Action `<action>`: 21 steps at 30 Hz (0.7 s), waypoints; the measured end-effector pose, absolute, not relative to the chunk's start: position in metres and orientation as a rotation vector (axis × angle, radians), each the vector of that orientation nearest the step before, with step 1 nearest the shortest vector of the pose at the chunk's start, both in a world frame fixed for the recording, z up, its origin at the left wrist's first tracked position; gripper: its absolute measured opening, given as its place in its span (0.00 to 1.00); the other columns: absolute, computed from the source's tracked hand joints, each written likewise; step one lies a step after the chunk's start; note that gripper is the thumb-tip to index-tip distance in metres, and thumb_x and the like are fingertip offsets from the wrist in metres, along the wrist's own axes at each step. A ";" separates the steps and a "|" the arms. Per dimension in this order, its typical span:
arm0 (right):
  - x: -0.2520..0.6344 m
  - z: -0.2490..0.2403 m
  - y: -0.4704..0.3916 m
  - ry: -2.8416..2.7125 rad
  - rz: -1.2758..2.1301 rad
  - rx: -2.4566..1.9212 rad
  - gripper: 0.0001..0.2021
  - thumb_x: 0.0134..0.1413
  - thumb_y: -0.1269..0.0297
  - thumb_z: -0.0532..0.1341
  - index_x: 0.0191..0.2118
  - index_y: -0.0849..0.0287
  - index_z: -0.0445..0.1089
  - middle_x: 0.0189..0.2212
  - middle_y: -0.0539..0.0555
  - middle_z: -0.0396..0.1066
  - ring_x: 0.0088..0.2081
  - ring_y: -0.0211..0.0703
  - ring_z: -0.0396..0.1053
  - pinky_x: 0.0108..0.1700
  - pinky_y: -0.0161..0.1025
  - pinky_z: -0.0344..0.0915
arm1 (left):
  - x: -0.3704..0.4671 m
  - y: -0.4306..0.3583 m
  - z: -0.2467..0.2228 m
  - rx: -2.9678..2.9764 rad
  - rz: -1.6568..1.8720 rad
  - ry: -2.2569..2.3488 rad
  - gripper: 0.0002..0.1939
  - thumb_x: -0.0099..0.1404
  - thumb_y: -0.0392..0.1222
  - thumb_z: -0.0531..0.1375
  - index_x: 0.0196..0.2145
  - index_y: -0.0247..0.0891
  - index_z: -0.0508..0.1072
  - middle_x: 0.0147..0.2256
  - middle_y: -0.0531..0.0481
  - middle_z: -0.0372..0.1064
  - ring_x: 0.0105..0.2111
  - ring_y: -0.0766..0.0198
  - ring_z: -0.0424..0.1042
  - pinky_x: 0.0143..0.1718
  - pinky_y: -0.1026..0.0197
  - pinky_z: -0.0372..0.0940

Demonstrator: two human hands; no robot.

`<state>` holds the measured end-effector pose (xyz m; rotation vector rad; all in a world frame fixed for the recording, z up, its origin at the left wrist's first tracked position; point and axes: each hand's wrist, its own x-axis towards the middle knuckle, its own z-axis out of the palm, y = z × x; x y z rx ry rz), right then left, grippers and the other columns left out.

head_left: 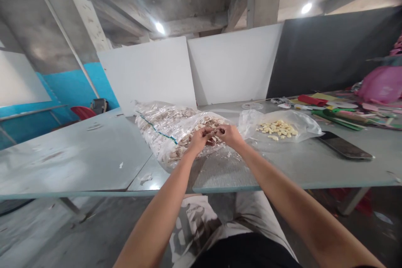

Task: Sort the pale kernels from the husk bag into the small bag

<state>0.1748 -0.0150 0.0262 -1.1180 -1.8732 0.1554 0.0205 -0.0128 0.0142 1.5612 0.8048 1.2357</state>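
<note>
Two bare hands, left (pixel 198 141) and right (pixel 230 135), fingertips drawn close together over papery flakes (pixel 207 121); whether either grips a piece cannot be told. One clear plastic bag (pixel 155 140) containing the flakes, lying between the back and front edges of the table (pixel 78 159). One translucent bag (pixel 309 123) bearing pale pieces (pixel 278 127), toward the back edge, right of the hands; one phone (pixel 345 146) beside it, nearer the front edge.

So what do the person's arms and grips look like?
The slim, bare left arm and slim, bare right arm show no sleeves, watches or bracelets. The ungloved left grip and ungloved right grip are too small to check for rings. Between the arms shows a black cloth top.
</note>
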 end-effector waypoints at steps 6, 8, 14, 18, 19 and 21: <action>0.184 0.028 -0.013 -1.810 -0.006 -1.273 0.10 0.45 0.66 0.52 0.24 0.61 0.68 0.18 0.49 0.63 0.21 0.33 0.54 0.25 0.31 0.46 | 0.020 -0.017 0.014 1.548 1.235 0.720 0.23 0.48 0.49 0.65 0.38 0.35 0.66 0.25 0.54 0.66 0.20 0.71 0.65 0.25 0.62 0.68; 0.187 0.027 -0.012 -1.844 -0.049 -1.357 0.12 0.48 0.65 0.50 0.25 0.61 0.69 0.20 0.51 0.65 0.22 0.34 0.56 0.25 0.32 0.47 | 0.020 -0.020 0.016 1.496 1.261 0.691 0.24 0.48 0.49 0.65 0.41 0.36 0.64 0.29 0.52 0.68 0.20 0.71 0.66 0.25 0.61 0.69; 0.191 0.022 -0.010 -1.929 -0.005 -1.382 0.12 0.51 0.65 0.52 0.35 0.62 0.71 0.26 0.55 0.71 0.27 0.38 0.64 0.29 0.32 0.53 | 0.019 -0.024 0.018 1.460 1.272 0.681 0.21 0.49 0.48 0.64 0.37 0.34 0.65 0.31 0.51 0.68 0.21 0.72 0.66 0.25 0.61 0.69; 0.186 0.026 -0.015 -1.834 0.206 -1.156 0.14 0.51 0.67 0.52 0.41 0.60 0.71 0.29 0.53 0.72 0.27 0.37 0.65 0.31 0.32 0.59 | 0.020 -0.023 0.017 1.503 1.274 0.678 0.23 0.51 0.49 0.63 0.42 0.36 0.65 0.25 0.56 0.63 0.19 0.72 0.65 0.23 0.62 0.67; 0.184 0.027 -0.017 -1.821 0.305 -1.098 0.14 0.51 0.65 0.52 0.41 0.59 0.71 0.28 0.53 0.71 0.26 0.36 0.65 0.30 0.32 0.59 | 0.020 -0.023 0.017 1.511 1.275 0.685 0.24 0.51 0.49 0.62 0.43 0.37 0.64 0.24 0.56 0.62 0.19 0.72 0.64 0.23 0.63 0.67; 0.181 0.030 -0.021 -1.825 0.503 -0.993 0.16 0.52 0.59 0.53 0.43 0.59 0.71 0.25 0.52 0.71 0.23 0.35 0.64 0.26 0.32 0.60 | 0.020 -0.023 0.016 1.524 1.269 0.699 0.25 0.52 0.49 0.62 0.44 0.38 0.62 0.24 0.56 0.63 0.19 0.72 0.64 0.22 0.64 0.66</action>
